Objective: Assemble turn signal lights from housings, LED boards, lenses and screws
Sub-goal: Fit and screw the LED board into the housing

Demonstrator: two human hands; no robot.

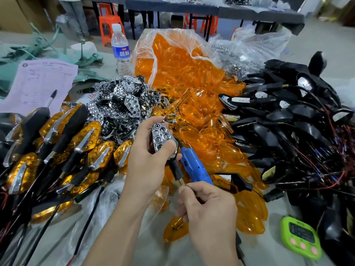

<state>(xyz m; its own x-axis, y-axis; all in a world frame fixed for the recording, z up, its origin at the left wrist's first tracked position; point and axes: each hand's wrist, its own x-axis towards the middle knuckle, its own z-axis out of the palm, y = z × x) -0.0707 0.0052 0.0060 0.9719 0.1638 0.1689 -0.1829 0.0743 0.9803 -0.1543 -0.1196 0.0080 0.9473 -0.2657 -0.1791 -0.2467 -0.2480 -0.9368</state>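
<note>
Right hand (207,212) pinches the brass threaded tip (181,182) of a black housing (174,168), apparently steadying it. The left hand (148,160) grips the housing face-up, thumb pressing a chrome reflector (161,137) into its seat. A blue electric screwdriver (196,167) lies just behind, likely kept within reach, and amber lenses (192,83) are heaped beyond.

**Chrome, amber plastic, dull black**

The reflector (161,137) you hold at mid-frame has a mirror-bright, faceted chrome finish, like the reflector pile (123,100) above it. Its stalk (175,169) looks like matt black rubber with a brass-coloured tip. The lenses (192,93) at centre are glossy, see-through orange plastic, spilling from a thin, crinkled clear bag (172,35). At right, your housings (288,120) are smooth black plastic with a dull sheen. The screwdriver (194,166) has a blue plastic body.
</note>
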